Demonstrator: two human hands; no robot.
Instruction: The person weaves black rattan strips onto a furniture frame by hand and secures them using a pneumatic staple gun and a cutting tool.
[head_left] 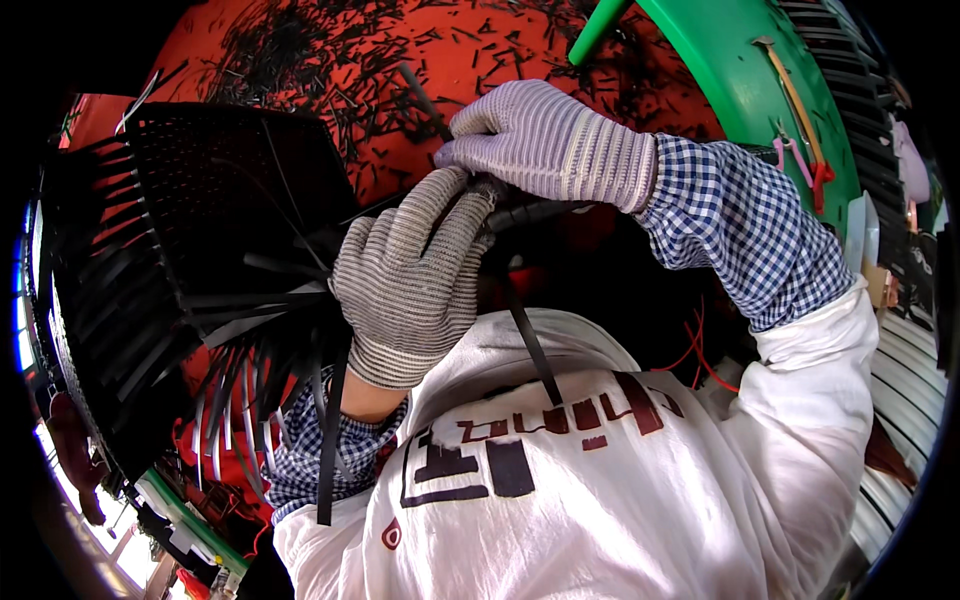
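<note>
My gloved left hand is closed, its fingers bent over dark work at the centre, where several black strips fan out beside it. My gloved right hand pinches just above, its fingertips almost against the left ones. A flat black strip sticks up past the right fingers and seems to be gripped in them. To the left stands a black panel with rows of small holes and many loose strip ends along its side. The exact spot between my fingertips is dark and partly covered by the gloves.
Black strip scraps litter the red surface beyond my hands. A green surface at the right carries a hammer and pink-handled pliers. Thin red cords lie by my right side.
</note>
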